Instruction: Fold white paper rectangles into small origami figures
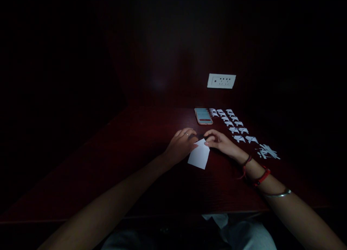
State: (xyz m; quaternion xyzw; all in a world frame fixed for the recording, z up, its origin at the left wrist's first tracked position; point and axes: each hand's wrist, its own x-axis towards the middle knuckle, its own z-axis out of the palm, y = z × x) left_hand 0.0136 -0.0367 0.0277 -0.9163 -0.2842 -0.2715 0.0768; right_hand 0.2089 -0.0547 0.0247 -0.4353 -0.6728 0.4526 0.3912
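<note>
A white sheet of paper (pixel 199 159) with its far corners folded in to a point lies between my hands over the dark red table. My left hand (pixel 182 144), with a ring on one finger, grips the paper's upper left edge between thumb and fingers. At the upper right fold, my right hand (pixel 219 143) pinches the paper between thumb and curled fingers. Red cord bracelets and a silver bangle circle my right wrist and forearm.
A phone (pixel 204 116) with a lit screen lies beyond my hands. Rows of small folded white paper pieces (pixel 233 130) stretch along the right, with a pile of thin paper strips (pixel 268 151) nearer me. A white socket plate (pixel 221 81) is on the back wall.
</note>
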